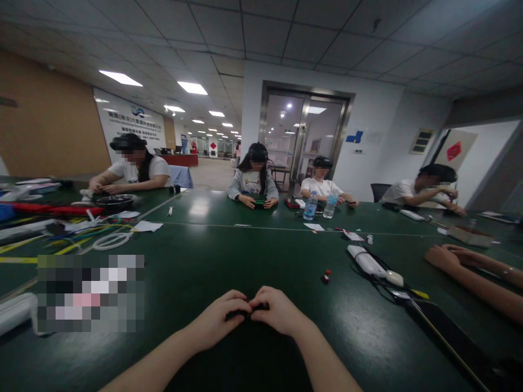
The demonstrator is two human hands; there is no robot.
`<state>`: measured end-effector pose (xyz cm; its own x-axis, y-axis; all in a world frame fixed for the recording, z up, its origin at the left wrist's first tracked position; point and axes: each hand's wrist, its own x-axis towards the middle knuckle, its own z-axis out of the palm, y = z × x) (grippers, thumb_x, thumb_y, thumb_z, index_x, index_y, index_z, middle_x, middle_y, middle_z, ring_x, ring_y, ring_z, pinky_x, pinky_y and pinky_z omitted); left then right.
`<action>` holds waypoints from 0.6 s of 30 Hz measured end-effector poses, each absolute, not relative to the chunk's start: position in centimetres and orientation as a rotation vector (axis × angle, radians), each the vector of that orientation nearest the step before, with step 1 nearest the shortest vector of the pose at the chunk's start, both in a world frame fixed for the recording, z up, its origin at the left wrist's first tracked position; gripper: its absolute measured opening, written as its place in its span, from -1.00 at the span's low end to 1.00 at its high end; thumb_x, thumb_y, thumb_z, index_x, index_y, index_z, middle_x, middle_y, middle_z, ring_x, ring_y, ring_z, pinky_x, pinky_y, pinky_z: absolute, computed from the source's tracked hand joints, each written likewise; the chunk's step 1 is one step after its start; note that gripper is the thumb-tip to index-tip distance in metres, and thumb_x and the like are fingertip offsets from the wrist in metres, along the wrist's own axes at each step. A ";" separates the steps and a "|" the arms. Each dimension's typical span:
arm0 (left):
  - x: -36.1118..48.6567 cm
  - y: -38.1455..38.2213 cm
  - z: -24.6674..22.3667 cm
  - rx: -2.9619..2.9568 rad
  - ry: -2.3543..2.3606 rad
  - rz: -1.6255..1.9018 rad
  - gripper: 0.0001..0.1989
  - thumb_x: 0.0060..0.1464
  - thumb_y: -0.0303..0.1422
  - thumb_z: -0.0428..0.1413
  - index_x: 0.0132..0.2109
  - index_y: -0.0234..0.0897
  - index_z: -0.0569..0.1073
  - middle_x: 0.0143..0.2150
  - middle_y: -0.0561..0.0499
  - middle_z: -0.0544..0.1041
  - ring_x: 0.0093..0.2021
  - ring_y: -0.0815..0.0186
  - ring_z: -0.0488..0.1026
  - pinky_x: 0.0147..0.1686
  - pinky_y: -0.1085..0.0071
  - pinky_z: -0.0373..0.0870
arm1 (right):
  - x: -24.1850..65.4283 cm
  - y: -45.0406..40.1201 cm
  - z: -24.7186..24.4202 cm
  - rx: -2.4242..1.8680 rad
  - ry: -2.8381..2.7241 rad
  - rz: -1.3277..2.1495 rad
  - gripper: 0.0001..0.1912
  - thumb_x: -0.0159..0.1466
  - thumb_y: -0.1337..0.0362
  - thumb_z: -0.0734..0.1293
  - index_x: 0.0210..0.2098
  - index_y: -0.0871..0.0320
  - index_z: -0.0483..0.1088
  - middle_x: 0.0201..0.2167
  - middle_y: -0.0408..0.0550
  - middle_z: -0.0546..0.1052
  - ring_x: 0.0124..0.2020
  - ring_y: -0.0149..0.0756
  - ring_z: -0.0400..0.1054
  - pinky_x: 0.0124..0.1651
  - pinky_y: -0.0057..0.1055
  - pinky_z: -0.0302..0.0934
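Seemingly mid-work, my left hand [216,322] and right hand [283,313], fingers curled nearly closed, pinch a small dark piece [248,315] over the counter [183,277]; what is done or remains, I cannot tell.

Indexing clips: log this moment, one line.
left hand, right hand: close together, curled | holding: unclear | ahead-right of them: small red-black object

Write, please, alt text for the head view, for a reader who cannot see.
Left hand and right hand meet over a green table, seeming to hold a small dark thing. Across it sit people, some in headsets; two bottles stand near them.
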<state>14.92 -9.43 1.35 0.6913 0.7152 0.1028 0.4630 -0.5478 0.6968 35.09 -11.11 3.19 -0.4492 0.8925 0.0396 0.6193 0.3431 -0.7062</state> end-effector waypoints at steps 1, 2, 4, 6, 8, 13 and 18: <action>14.9 -9.4 1.4 2.261 0.895 0.493 -0.75 0.06 -0.40 -0.02 -0.12 -0.05 0.44 0.01 0.06 0.29 -0.02 0.31 0.28 0.01 0.34 0.22 | 35.1 -11.1 3.1 -1.338 -2.181 0.884 -0.80 0.09 0.26 0.32 -0.27 -0.06 0.48 -0.27 -0.17 0.38 -0.21 -0.32 0.28 -0.16 -0.41 0.13; 14.9 -9.4 1.4 2.275 0.892 0.483 -0.73 0.07 -0.40 -0.02 -0.10 -0.03 0.43 0.02 0.06 0.28 -0.01 0.29 0.28 0.01 0.33 0.21 | 35.1 -11.1 3.1 -1.350 -2.171 0.895 -0.80 0.09 0.26 0.32 -0.26 -0.06 0.48 -0.27 -0.17 0.37 -0.23 -0.33 0.28 -0.18 -0.42 0.13; 14.9 -9.5 1.7 2.302 0.876 0.460 -0.70 0.08 -0.39 -0.03 -0.06 0.01 0.42 0.03 0.06 0.28 0.01 0.27 0.27 0.01 0.33 0.21 | 35.2 -11.0 2.9 -1.367 -2.165 0.914 -0.79 0.10 0.24 0.31 -0.25 -0.08 0.47 -0.29 -0.16 0.35 -0.25 -0.35 0.28 -0.20 -0.43 0.13; 14.8 -9.6 2.0 2.334 0.852 0.437 -0.69 0.09 -0.38 -0.04 -0.05 0.04 0.42 0.05 0.07 0.28 0.03 0.26 0.25 0.01 0.33 0.21 | 35.3 -11.0 2.8 -1.381 -2.153 0.946 -0.77 0.09 0.23 0.31 -0.23 -0.09 0.46 -0.27 -0.16 0.33 -0.25 -0.35 0.27 -0.23 -0.44 0.14; 14.5 -9.4 2.1 2.373 0.851 0.422 -0.69 0.10 -0.37 -0.05 -0.05 0.06 0.42 0.07 0.07 0.26 0.05 0.24 0.24 0.02 0.33 0.20 | 35.4 -10.9 2.5 -1.393 -2.108 0.969 -0.71 0.06 0.23 0.33 -0.19 -0.09 0.44 -0.26 -0.15 0.34 -0.27 -0.35 0.27 -0.25 -0.44 0.15; 11.8 -7.1 1.7 2.419 1.100 0.477 -0.66 0.09 -0.35 -0.06 -0.01 0.06 0.40 0.09 0.07 0.27 0.03 0.25 0.28 0.03 0.32 0.20 | 36.2 -10.4 2.0 -1.525 -1.897 0.956 -0.66 0.08 0.19 0.31 -0.12 -0.03 0.40 -0.33 -0.14 0.38 -0.33 -0.31 0.28 -0.29 -0.38 0.17; 5.5 -3.2 0.7 2.266 1.699 0.554 -0.65 0.08 -0.29 -0.10 0.01 -0.06 0.40 0.03 0.02 0.34 -0.04 0.26 0.37 -0.02 0.35 0.26 | 36.7 -10.3 1.5 -1.546 -1.830 1.049 -0.67 0.12 0.16 0.27 -0.10 -0.03 0.38 -0.31 -0.15 0.40 -0.29 -0.30 0.31 -0.26 -0.36 0.20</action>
<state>5.51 -3.25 0.75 0.2457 0.9580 0.1478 0.8608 -0.2857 0.4212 36.70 -10.33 1.51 -0.2133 0.9727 -0.0910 0.5700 0.0483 -0.8203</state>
